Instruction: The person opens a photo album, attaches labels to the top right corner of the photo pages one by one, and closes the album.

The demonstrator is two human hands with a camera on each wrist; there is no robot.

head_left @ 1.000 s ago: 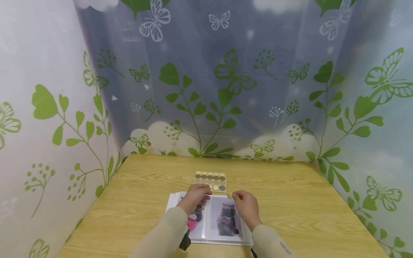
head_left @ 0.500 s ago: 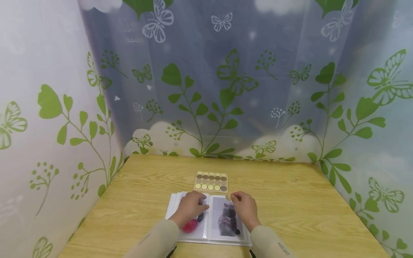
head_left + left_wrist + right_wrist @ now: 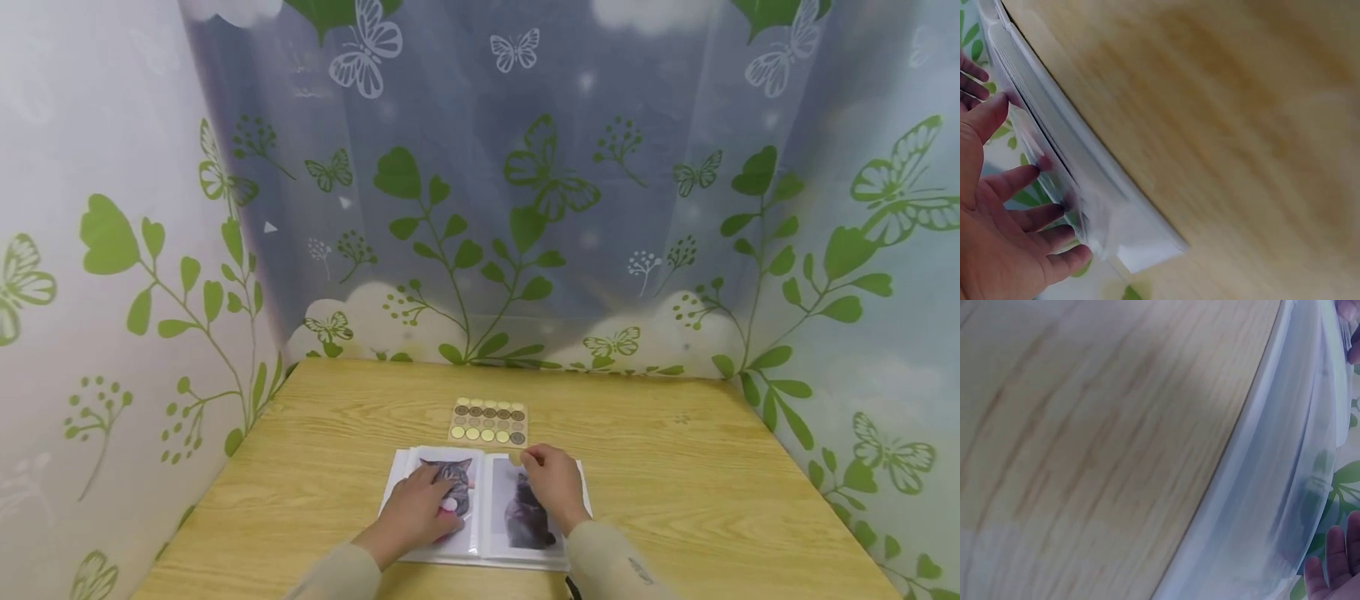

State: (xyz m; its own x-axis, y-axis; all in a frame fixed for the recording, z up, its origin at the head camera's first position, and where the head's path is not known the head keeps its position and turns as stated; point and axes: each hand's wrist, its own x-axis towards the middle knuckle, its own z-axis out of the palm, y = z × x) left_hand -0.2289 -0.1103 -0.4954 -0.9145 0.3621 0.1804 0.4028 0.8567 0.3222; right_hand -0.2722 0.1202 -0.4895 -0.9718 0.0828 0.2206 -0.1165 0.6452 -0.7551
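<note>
Photo album (image 3: 487,533) open flat on wooden bench (image 3: 675,500), near front edge, two cat photos showing in clear sleeves. Left hand (image 3: 416,512) laid palm down on left page, fingers (image 3: 438,483) straight and spread across lower part of tabby photo (image 3: 448,477), holding nothing. From left wrist view, same hand (image 3: 997,212) pressing flat against plastic pages, album edge (image 3: 1085,169) a pale stack just beside fingertips. Right hand (image 3: 551,487) resting over right page, covering upper part of grey cat photo (image 3: 525,521); thumb and forefinger pinched on small round gold sticker (image 3: 516,457) at top edge of that page, close to album's spine. From right wrist view, only fingertips (image 3: 1335,562) at lower right corner, sleeves (image 3: 1285,487) blurred, sticker out of sight. Sticker sheet (image 3: 489,422) lying just beyond album, apart from both hands, rows of gold and brown dots on it.

Against half a second ago: left hand slid back toward body and flattened, tabby photo now uncovered at top; pink patch seen under left wrist gone from view. Right hand shifted slightly left with sticker, now lower against page. Against one second ago: left hand drawn away from sticker sheet, where fingers had been near its front edge. Sheet itself unmoved.
</note>
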